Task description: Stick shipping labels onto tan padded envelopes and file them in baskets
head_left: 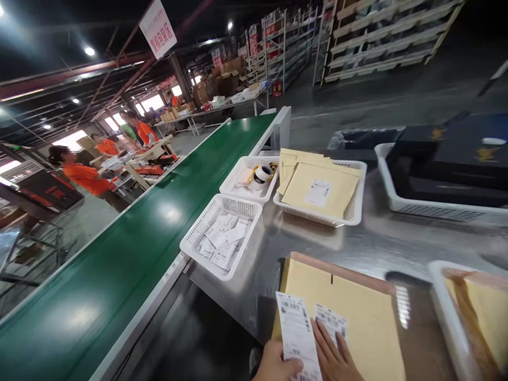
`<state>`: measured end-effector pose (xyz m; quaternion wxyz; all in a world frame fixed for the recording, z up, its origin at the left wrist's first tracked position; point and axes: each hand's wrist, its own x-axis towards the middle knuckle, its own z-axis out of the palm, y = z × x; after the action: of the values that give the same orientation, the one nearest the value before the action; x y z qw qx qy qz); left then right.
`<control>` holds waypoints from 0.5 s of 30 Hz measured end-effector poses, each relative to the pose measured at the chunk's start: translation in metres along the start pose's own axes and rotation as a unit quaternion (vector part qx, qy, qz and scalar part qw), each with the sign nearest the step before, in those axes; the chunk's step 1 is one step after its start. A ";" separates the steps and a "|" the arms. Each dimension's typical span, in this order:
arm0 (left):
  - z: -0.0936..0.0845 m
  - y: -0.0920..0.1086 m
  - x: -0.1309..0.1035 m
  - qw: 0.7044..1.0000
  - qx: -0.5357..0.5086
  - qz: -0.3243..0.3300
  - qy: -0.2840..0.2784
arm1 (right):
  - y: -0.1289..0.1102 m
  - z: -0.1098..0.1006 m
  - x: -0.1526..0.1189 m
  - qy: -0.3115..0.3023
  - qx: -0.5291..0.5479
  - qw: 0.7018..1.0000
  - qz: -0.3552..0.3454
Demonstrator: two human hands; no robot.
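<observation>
My left hand (275, 364) pinches a long printed paper slip (296, 328) between thumb and fingers and holds it upright at the near edge of the table. Beside it, my right hand (333, 355) lies with its fingers stretched out, touching a white shipping label (331, 317) on a yellow padded envelope (365, 307). The fingers cover part of that label. This envelope rests on top of others on the metal table, and its lower end runs out of view.
Left of the table runs a green conveyor belt (166, 206). White baskets hold paper slips (224, 238), tape rolls (262, 175) and labelled envelopes (317, 188). A basket of dark packages (448, 164) stands right; another basket (446, 312) sits nearer. Workers in orange (85, 178) stand beyond the belt.
</observation>
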<state>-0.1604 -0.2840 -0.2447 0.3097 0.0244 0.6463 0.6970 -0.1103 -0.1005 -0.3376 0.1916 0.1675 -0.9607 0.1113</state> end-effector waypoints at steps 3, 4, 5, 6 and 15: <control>-0.013 0.012 -0.011 0.997 -0.032 0.060 0.021 | 0.012 -0.026 0.013 -0.058 0.042 0.997 -0.014; -0.019 0.015 -0.017 0.997 -0.029 0.064 0.040 | 0.015 -0.044 0.018 -0.065 0.056 0.996 -0.014; -0.026 0.018 -0.022 0.996 -0.013 0.062 0.063 | 0.017 -0.067 0.021 -0.060 0.068 0.996 -0.008; -0.033 0.020 -0.027 0.994 0.017 0.056 0.091 | 0.019 -0.095 0.024 -0.037 0.069 0.997 0.013; -0.020 -0.018 0.007 0.957 0.278 0.066 -0.055 | 0.029 -0.342 -0.026 0.255 -0.191 0.934 0.160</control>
<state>-0.1669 -0.2989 -0.2669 0.2791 0.1908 0.7934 0.5062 0.0152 0.0282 -0.0446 0.4379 -0.0625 -0.8968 -0.0062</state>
